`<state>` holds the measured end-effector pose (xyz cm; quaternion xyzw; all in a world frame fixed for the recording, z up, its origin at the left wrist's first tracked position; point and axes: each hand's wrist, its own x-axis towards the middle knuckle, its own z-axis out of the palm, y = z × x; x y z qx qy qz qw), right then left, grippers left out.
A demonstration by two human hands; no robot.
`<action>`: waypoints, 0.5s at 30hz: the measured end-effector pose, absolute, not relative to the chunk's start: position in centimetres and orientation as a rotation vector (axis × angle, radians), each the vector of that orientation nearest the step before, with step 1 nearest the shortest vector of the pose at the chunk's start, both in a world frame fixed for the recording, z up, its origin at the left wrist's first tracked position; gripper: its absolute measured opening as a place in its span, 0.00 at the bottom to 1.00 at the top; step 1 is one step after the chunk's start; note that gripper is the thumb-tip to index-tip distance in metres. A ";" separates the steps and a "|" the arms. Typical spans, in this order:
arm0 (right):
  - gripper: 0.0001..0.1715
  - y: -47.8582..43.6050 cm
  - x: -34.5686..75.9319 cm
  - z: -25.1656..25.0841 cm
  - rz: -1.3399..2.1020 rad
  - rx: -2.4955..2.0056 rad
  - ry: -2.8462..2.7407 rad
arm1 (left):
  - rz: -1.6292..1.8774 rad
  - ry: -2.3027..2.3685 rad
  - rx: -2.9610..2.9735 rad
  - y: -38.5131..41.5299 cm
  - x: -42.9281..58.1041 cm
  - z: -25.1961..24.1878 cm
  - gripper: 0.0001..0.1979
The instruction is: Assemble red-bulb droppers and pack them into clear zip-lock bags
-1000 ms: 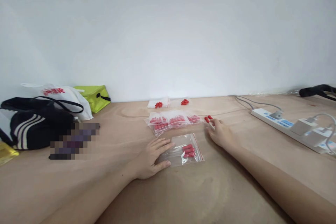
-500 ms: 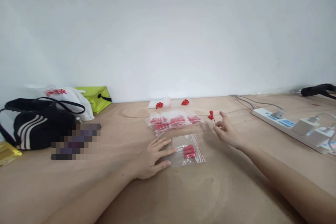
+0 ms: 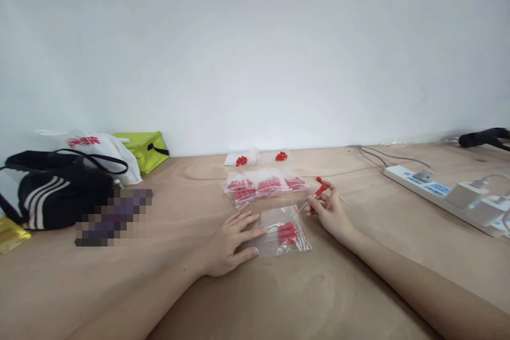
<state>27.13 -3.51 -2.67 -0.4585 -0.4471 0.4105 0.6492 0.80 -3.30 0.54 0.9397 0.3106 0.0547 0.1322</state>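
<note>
My left hand (image 3: pixel 229 241) lies flat with spread fingers, its fingertips on the left part of a clear zip bag (image 3: pixel 268 247). Inside that bag are several droppers with red bulbs (image 3: pixel 287 232) and thin clear tubes. My right hand (image 3: pixel 329 212) is closed just beyond the bag's right side, pinching droppers (image 3: pixel 321 188). Two red bulbs show above its fingers. One thin tube slants toward the bag's zip edge and another pokes out on the right; the fingers hide where they join.
Behind lie filled bags of red-bulbed pieces (image 3: pixel 271 183) and two smaller bags with red bulbs (image 3: pixel 281 155). To the right is a white power strip (image 3: pixel 414 183) with chargers. A black bag (image 3: pixel 59 194), a white plastic bag (image 3: pixel 107 151) and a green bag (image 3: pixel 147 151) stand left.
My right hand has moved left and nearer to the bag, tipping the droppers so a tube points toward its zip edge. My left hand has stayed on the bag.
</note>
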 end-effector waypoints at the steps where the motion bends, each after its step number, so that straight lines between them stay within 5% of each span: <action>1: 0.37 -3.7 26.9 -2.7 0.950 -1.039 -0.974 | 0.145 0.907 2.727 -3.3 0.8 0.6 0.22; 15: 0.21 -4.8 25.7 -2.9 1.021 -1.229 -1.228 | 0.190 0.910 2.718 -3.5 1.0 0.7 0.28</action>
